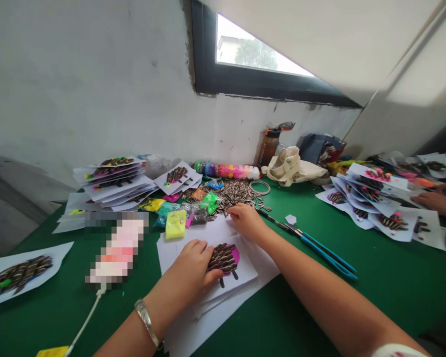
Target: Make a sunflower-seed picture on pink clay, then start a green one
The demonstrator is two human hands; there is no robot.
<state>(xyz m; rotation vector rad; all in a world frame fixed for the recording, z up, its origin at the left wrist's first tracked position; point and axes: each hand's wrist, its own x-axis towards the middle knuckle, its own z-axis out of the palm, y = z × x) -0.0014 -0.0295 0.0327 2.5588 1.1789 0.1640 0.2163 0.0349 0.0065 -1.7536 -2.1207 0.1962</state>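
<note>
On a stack of white paper (245, 287), my left hand (193, 272) lies flat with the thumb apart, beside a picture made of striped sunflower seeds (221, 260) pressed onto magenta material, with drawn black legs. Its fingertips touch the paper at the picture's left edge. My right hand (248, 224) reaches forward to the near edge of a loose heap of sunflower seeds (234, 193). The right fingers are curled together in a pinch; whatever may be between them is too small to make out. Small bags of coloured clay, among them a yellow one (175, 224) and a green one (210, 203), lie left of the heap.
Blue-handled tweezers (325, 253) and a dark pen (271, 218) lie to the right. Finished seed pictures are stacked at the left (115, 183) and right (371, 193). A blurred-out device (117, 253) with a white cable, a bottle (269, 146), a cloth bag (293, 168) and another person's hand (436, 202) also show.
</note>
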